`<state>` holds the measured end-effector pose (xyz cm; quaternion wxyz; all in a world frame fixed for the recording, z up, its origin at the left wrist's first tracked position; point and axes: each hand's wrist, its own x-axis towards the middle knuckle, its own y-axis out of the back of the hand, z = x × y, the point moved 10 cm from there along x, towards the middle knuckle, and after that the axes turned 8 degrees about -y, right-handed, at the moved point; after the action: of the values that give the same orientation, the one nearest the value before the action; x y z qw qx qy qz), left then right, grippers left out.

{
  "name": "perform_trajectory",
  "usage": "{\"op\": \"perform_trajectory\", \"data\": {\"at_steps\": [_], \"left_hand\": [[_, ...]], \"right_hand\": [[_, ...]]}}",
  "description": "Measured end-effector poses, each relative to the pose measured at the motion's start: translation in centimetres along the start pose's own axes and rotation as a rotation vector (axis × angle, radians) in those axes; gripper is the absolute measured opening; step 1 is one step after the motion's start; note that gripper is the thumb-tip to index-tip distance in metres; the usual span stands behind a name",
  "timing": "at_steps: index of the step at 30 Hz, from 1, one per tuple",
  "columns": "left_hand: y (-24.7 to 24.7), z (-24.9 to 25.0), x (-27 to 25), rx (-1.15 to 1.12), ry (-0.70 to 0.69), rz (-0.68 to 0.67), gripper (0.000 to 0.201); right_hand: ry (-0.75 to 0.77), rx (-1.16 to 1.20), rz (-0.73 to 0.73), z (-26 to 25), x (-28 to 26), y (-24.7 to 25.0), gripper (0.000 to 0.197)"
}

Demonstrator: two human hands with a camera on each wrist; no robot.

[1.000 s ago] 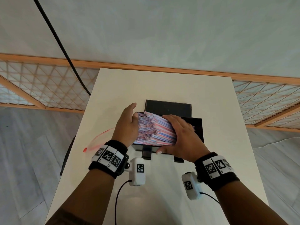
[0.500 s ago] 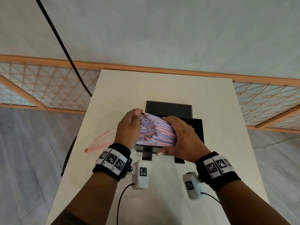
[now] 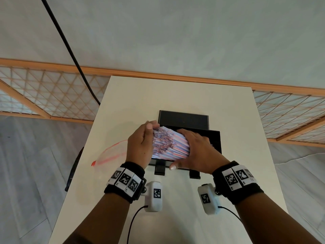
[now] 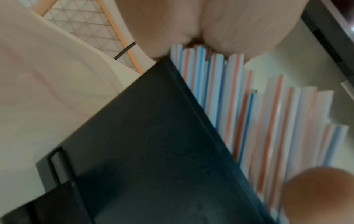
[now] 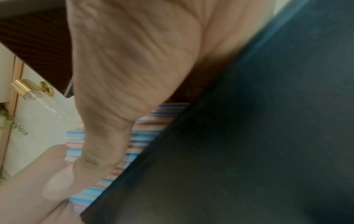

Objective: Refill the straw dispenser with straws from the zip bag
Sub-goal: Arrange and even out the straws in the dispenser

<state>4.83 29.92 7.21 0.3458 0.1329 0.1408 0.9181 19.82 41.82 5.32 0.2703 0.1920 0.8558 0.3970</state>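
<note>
A thick bundle of red, white and blue striped straws [image 3: 169, 145] lies tilted over the open black straw dispenser [image 3: 213, 140] at the table's middle. My right hand [image 3: 193, 152] grips the bundle, fingers over the top and thumb along its near side. My left hand [image 3: 142, 143] stands edgewise with its palm against the straws' left ends. In the left wrist view the straws [image 4: 258, 121] run along the dispenser's black wall [image 4: 153, 151]. The right wrist view shows straws [image 5: 145, 128] between my palm and the dispenser [image 5: 249, 136]. The clear zip bag [image 3: 110, 155] lies flat at the left.
The dispenser's black lid [image 3: 183, 119] stands raised behind the box. The white table [image 3: 175, 94] ends close at left and right, with a wooden lattice rail [image 3: 44, 95] beyond. A black cable [image 3: 70, 50] hangs at the far left.
My left hand has slid farther along the straw ends and pressed them in, squaring the bundle. My right hand keeps its grip over the dispenser.
</note>
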Motion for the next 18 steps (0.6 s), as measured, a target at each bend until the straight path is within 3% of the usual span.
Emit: {"op": "perform_trajectory", "data": {"at_steps": [7,18], "left_hand": [[1.6,1.1,-1.2,0.052,-0.108,0.095,0.039],[-0.4,0.9,-2.3,0.139,-0.046,-0.107,0.056]], "right_hand": [[-0.028,-0.062,-0.06,-0.1,0.3,0.1,0.123],[-0.032,-0.019,-0.032,0.0,0.0,-0.2,0.122]]}}
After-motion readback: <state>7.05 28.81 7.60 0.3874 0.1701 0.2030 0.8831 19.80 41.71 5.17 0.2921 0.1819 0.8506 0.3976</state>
